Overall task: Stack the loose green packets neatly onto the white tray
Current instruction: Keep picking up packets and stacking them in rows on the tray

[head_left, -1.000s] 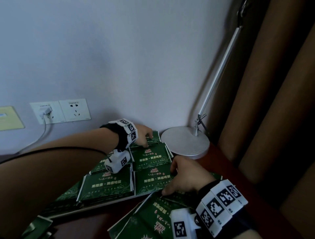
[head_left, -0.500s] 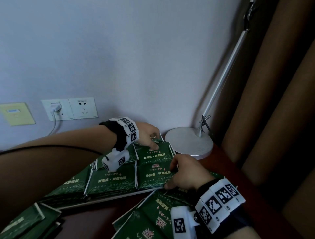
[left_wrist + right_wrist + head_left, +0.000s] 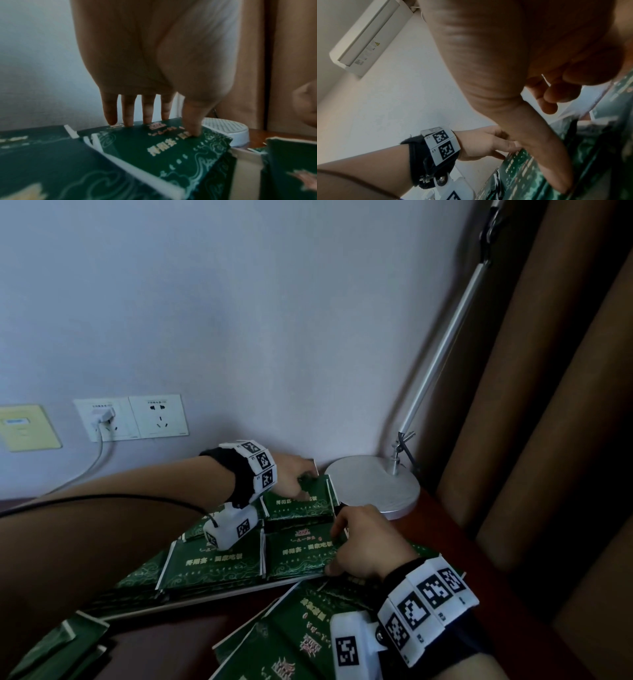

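Observation:
Green packets with gold lettering lie in neat stacks on the white tray (image 3: pixel 219 597). My left hand (image 3: pixel 303 484) reaches to the far right stack (image 3: pixel 301 503). In the left wrist view its straight fingers (image 3: pixel 128 119) touch the far edge of the top packet (image 3: pixel 171 148) and the thumb presses on its face. My right hand (image 3: pixel 334 546) spans the right side of the near right stack (image 3: pixel 298 553), thumb at the near corner, bent fingers at the far corner. Loose packets (image 3: pixel 291 638) lie overlapping in front of the tray, under my right wrist.
More loose packets (image 3: pixel 58 648) lie at the lower left. A round silver lamp base (image 3: pixel 373 487) with its slanting pole stands just right of the tray. Wall sockets (image 3: pixel 130 419) with a plugged cable are on the wall behind. Brown curtains hang at the right.
My left hand has slid from the top of the far packet to its far edge. My right hand stays on the right side of the near stack.

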A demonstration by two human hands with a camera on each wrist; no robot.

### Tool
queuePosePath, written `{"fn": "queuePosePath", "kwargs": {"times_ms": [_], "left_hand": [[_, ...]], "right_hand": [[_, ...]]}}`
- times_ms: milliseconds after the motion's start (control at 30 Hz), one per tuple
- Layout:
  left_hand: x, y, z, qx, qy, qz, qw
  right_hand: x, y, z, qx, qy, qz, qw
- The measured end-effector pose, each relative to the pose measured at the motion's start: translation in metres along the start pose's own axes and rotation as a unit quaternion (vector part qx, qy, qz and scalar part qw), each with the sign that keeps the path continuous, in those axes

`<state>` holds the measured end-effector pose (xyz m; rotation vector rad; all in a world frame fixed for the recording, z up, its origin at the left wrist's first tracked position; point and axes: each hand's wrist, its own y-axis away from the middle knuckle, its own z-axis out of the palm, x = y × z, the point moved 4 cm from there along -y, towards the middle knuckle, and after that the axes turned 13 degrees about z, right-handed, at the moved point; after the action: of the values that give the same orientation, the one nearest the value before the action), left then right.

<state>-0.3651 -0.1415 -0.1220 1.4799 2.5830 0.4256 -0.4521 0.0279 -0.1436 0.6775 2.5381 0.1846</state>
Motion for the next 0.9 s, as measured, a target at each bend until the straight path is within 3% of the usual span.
{"fn": "queuePosePath", "kwargs": {"times_ms": [333,900], "left_hand": [[0.006,0.001,0.007,-0.010,-0.020,0.023,0.999],[0.012,0.005,0.005,-0.040,0.029,0.004,0.999]], "right_hand": [[0.002,-0.001,0.001,-0.012,0.005,0.003,1.000],[0.000,0.004,-0.003,-0.013,0.009,-0.006,1.000]]}}
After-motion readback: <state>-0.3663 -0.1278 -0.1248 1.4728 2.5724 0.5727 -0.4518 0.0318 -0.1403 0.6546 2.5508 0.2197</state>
